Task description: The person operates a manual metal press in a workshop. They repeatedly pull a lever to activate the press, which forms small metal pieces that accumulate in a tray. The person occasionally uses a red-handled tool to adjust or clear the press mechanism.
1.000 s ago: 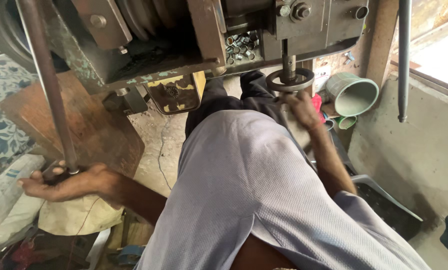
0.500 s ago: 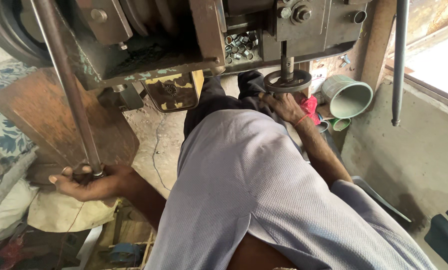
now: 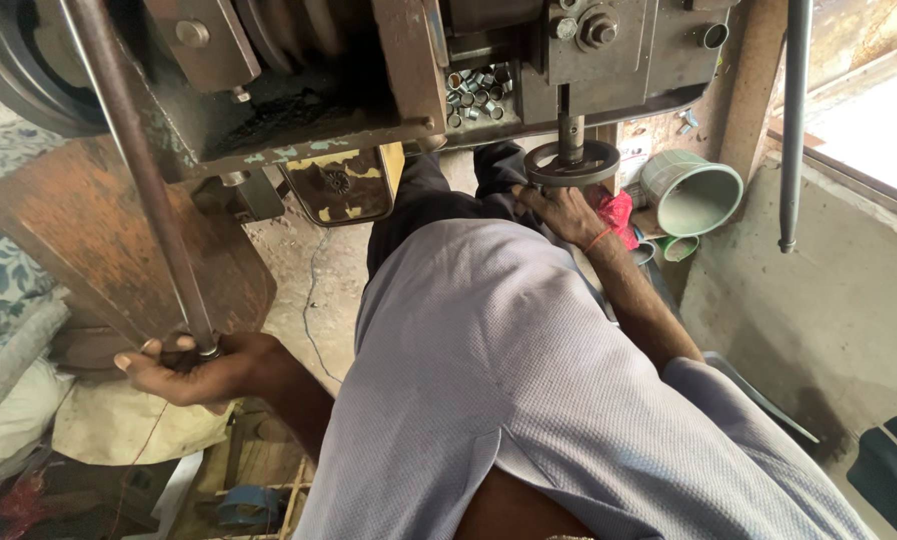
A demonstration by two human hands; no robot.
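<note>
Gripping a long, rusty-brown lever rod is the left hand; right hand fingers touch a round dark die.

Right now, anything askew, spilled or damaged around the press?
The pale green plastic bucket lies tipped on its side beside the round metal die plate, by the right hand. Small metal sleeves sit heaped loose in the machine frame.

Rusty rough metal lever, dull steel handwheel, matt plastic cup.

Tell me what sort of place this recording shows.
Most likely a small metalworking workshop: a heavy, worn press machine, a tray of small metal sleeves in it, and a long lever rod under the left hand.
</note>
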